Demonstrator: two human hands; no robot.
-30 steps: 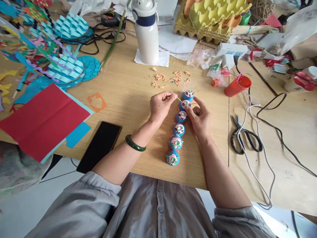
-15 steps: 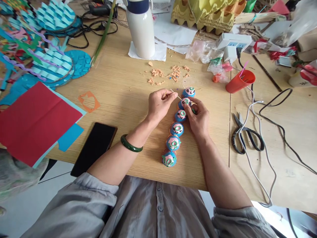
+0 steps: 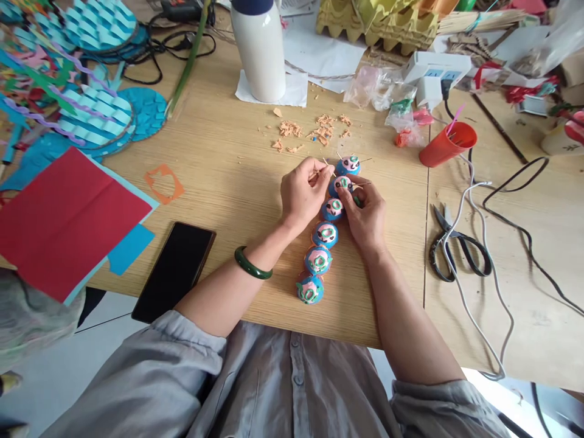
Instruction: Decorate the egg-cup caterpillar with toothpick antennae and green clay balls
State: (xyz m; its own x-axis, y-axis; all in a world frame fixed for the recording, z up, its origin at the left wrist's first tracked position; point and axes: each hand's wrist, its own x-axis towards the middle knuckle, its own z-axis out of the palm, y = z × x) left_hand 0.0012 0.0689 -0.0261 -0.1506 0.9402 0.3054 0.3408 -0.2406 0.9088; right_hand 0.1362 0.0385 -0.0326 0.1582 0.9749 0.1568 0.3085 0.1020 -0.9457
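I see the left hand (image 3: pixel 305 191) pinching a thin stick (image 3: pixel 325 162) beside a blue ball (image 3: pixel 341 184). On my screen, the right hand (image 3: pixel 366 216) grasps that ball.

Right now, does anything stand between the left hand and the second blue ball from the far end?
Nothing visible but the thin stick the left hand pinches; the right hand holds the blue ball from the right.
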